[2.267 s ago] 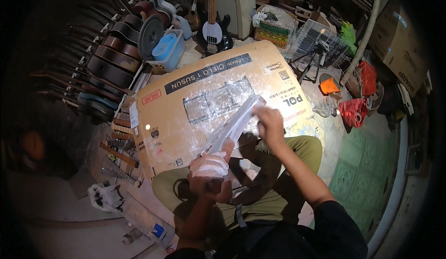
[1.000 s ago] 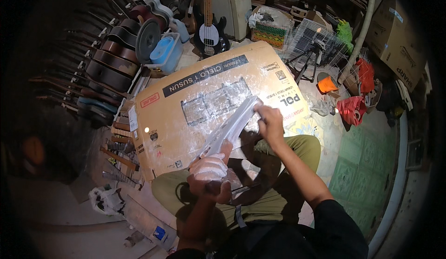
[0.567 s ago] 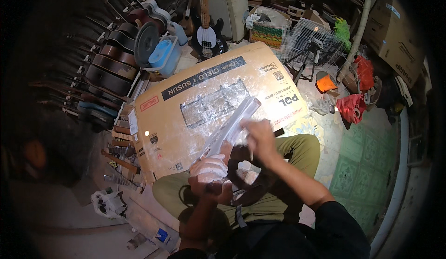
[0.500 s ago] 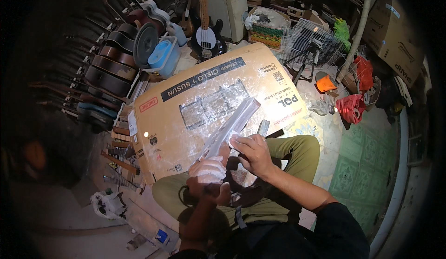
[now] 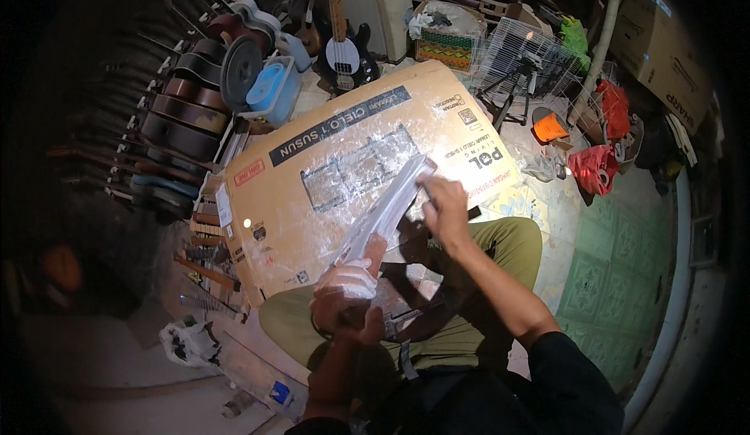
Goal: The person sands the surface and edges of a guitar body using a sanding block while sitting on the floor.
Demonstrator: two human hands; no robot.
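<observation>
Over my lap lies a long wooden piece (image 5: 391,205), slanting up to the right. It resembles a guitar neck, coated in white dust, with bare brown wood near its lower end. My left hand (image 5: 344,290), white with dust, is wrapped round that lower end. Toward the far tip, my right hand (image 5: 448,207) presses on the right edge with curled fingers; whatever they pinch is hidden. Beneath the piece is a flattened cardboard sheet (image 5: 273,201), smeared with white dust.
Several guitars (image 5: 183,111) stand racked at the left, beside a clear tub (image 5: 285,95) with a blue container. A black bass guitar (image 5: 344,60) leans at the back. A wire cage (image 5: 516,56), an orange-faced cup (image 5: 551,125) and red bags (image 5: 594,169) lie to the right.
My right hand has slid up and away along the piece, from its middle to near its far tip. The left hand keeps its grip.
</observation>
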